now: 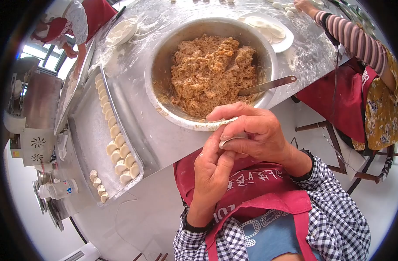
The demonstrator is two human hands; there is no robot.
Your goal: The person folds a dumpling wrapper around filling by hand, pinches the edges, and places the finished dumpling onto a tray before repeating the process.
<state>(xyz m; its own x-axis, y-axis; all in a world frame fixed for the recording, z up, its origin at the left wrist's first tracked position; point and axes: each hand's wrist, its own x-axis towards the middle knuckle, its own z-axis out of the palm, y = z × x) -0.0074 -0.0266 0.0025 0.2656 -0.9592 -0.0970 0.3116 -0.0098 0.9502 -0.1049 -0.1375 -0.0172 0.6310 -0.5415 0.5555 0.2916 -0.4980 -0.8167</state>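
Both hands meet in front of the large metal bowl point(272, 65), which is filled with brown minced filling point(212, 69). Between my fingers is a piece of pale dumpling dough point(229, 139), mostly covered, its thin edge showing. My right hand point(264, 135) closes on it from the right, with fingers curled over the top. From below and the left, my left hand point(209, 176) grips the same dough with thumb and fingers. Whether filling lies inside the dough is hidden. A flat metal spatula point(268, 85) rests in the filling, its handle over the bowl's right rim.
Left of the bowl lies a metal tray point(88, 130) with rows of shaped dumplings point(114, 130). A white plate point(285, 42) of round wrappers stands behind the bowl, a floury dish point(122, 31) at back left. Co-workers' arms point(351, 37) reach in at right and far left.
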